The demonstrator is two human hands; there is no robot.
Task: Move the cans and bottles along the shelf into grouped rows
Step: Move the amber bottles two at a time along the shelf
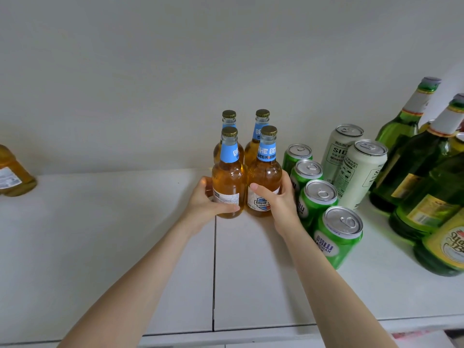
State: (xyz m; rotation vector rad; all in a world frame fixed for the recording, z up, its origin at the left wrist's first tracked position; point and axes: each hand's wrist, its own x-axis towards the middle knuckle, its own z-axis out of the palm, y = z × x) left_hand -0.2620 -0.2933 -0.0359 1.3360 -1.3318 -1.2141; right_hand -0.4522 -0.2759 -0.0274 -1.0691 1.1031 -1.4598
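two amber beer bottles, one in each grip

four amber beer bottles with blue neck labels and gold caps stand in a tight two-by-two block on the white shelf (125,247), about mid-view. the left grip (203,202) is clamped on the front-left bottle (228,182): its thumb lies across the lower label and its fingers wrap behind. the right grip (278,204) is clamped on the front-right bottle (265,177) the same way, low on the belly. both bottles are upright with their bases on the shelf, and their sides are touching or nearly so. the back pair (261,126) stands just behind, at 12 o'clock.

at 3 to 4 o'clock of the block runs a row of four green cans (317,199), the nearest just beside the right wrist. two white cans (361,169) stand behind that row, and tall green glass bottles (411,167) crowd 3 o'clock at the frame edge. a lone amber bottle (12,174) stands well apart at 9 o'clock.

the bottles look full, so they should be fairly heavy, stiff and breakable. the glass is smooth and likely slippery where bare, while the paper label should give better purchase. they are tall on a modest base, so a hold on the neck would likely let them tip. the wide lower body is the sound place to hold, as here. glass knocking glass, or the right forearm brushing the cans, is the risk.
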